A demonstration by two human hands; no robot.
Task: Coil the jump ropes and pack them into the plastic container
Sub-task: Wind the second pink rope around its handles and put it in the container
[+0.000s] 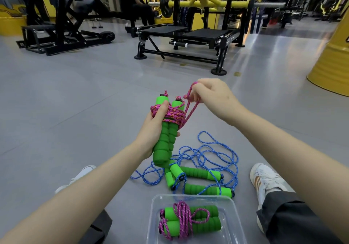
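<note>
The left hand [154, 128] grips paired green handles [165, 143] wound in pink rope [172, 116]. At one o'clock, the right hand [213, 98] pinches its loop. At six o'clock lie loose blue ropes [207, 155], perhaps two, then the plastic container [153, 221].

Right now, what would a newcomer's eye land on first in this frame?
Mid-frame, the left hand grips two green handles wound in pink rope, while the right hand pinches its loose loop just above. Below them, blue ropes sprawl tangled on the floor. A coiled rope already lies in the container at the bottom edge.
</note>
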